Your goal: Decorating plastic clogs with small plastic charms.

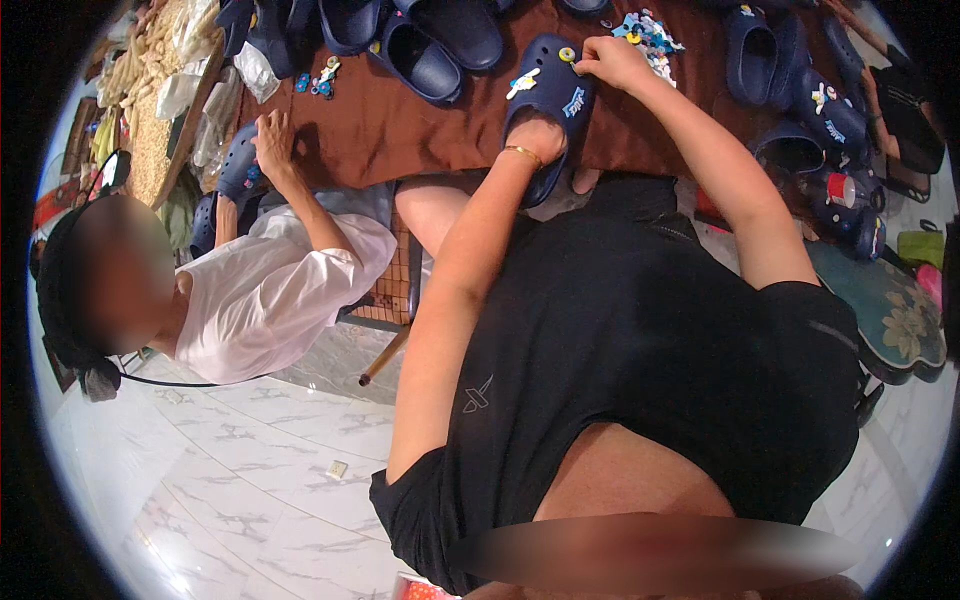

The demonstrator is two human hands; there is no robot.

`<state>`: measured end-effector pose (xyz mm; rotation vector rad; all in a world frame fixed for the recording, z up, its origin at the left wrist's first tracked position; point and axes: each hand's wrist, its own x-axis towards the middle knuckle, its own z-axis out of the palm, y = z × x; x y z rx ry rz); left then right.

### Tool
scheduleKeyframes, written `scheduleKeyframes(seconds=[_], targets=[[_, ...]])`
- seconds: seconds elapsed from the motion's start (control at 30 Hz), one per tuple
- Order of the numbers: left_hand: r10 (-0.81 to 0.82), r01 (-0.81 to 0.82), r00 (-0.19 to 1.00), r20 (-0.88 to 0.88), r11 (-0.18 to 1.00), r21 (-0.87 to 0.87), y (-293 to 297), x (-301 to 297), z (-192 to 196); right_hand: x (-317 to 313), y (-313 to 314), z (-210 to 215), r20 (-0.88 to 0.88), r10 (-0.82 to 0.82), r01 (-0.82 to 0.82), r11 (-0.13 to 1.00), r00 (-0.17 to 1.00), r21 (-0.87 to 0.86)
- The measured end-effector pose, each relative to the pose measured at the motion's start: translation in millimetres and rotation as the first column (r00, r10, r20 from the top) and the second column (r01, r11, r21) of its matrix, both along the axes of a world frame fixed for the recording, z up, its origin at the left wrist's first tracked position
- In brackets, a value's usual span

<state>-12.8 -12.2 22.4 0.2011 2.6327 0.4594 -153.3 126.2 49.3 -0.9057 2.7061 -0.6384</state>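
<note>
A navy clog [545, 85] rests on the brown cloth at the table's near edge. My left hand [535, 140] reaches into its foot opening and holds it from inside, with the fingers hidden. On its upper sit a white-and-yellow charm [522, 84], a round yellow charm [567, 55] and a light blue charm [573, 102]. Beside the round charm, my right hand [612, 64] is closed in a pinch at the clog's toe edge. Whatever lies between those fingertips cannot be made out. A pile of small blue, white and yellow charms [652, 38] lies just beyond this hand.
More navy clogs [425, 62] line the far side of the brown cloth [350, 140]. Other decorated clogs [825, 110] stand at the right. To the left, a seated co-worker in white [280, 270] handles another navy clog [238, 165]. A few charms [325, 78] lie near that person.
</note>
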Motion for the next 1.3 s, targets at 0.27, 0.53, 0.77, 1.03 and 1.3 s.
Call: scheduleKeyframes(seconds=[0.27, 0.53, 0.77, 1.03, 1.3], targets=[[-0.015, 0.013, 0.998, 0.061, 1.000, 0.018, 0.5, -3.1, 8.1, -17.5, -15.9, 21.8, -0.257, 0.407, -0.328, 0.896, 0.877, 0.299], [-0.074, 0.074, 0.997, 0.001, 0.997, 0.011, -0.5, -2.0, -1.5, -24.2, -45.1, 46.5, -0.185, 0.620, -0.477, 0.731, 0.762, 0.487], [-0.039, 0.039, 0.999, -0.016, 0.999, 0.002, -3.5, -0.8, -13.5, 5.1, -43.6, 33.8, -0.020, -0.046, 0.050, 0.914, 0.999, 0.401], [-0.031, 0.031, 0.999, 0.006, 0.999, -0.013, 2.6, -4.2, 10.6, -12.9, -7.3, -15.3, 0.582, -0.336, 0.318, 0.938, 0.741, 0.137], [-0.008, 0.008, 1.000, -0.004, 1.000, -0.029, -0.2, -0.6, 10.1, -13.9, -23.7, 38.4, 0.014, 0.113, -0.107, 0.888, 0.994, 0.448]])
